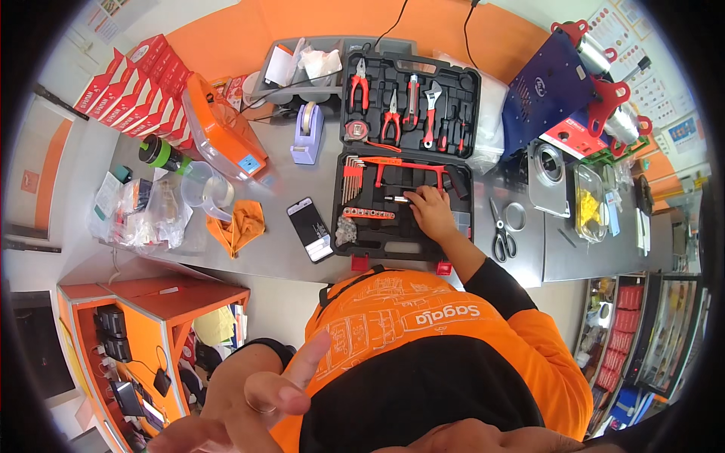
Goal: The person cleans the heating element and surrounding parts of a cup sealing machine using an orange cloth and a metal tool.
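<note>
Black plastic case [370, 248], open on the desk [276, 181]: inside, my right fingers [414, 198] touch a silver-and-black piece [400, 199], whether clamped I can't tell; left fingers [308, 362] apart. I'm likely handling it; next wants a careful pinch.

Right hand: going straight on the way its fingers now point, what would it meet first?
The right hand would probably first meet the small, slim silver-and-black tool at its fingertips, in the open black plastic case; whether they already touch is unclear.
</note>
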A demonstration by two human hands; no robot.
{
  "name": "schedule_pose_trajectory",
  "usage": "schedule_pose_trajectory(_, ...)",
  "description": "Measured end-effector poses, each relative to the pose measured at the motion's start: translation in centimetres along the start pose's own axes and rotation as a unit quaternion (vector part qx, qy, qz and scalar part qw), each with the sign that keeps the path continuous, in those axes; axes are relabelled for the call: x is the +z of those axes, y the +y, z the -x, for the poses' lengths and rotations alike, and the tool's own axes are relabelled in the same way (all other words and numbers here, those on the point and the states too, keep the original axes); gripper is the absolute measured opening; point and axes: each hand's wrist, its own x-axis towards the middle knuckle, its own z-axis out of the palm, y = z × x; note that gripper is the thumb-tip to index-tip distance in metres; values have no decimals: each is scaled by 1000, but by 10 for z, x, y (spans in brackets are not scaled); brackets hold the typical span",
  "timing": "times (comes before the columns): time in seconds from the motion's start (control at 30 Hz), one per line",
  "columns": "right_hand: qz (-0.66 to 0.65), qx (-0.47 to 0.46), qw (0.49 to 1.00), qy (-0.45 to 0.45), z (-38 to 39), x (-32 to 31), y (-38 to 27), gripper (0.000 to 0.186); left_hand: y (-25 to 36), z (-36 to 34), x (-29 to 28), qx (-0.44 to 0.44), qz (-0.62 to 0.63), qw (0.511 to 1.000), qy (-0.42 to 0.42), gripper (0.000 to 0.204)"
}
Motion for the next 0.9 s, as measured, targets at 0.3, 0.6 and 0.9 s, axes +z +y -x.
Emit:
schedule_pose_trajectory(0.3, -14, 22, 998, 60, 9, 14, -5, 38, 14, -9, 8, 47, -43, 998, 18, 68)
schedule_pose_trajectory(0.6, -37, 43, 996, 67, 11, 21, -3, 35, 1, -3, -12, 93, -45, 992, -70, 66)
schedule_pose_trajectory(0.9, -13, 35, 998, 55, 3, 21, -5, 33, -13, -3, -32, 179, 4, 975, -134, 78)
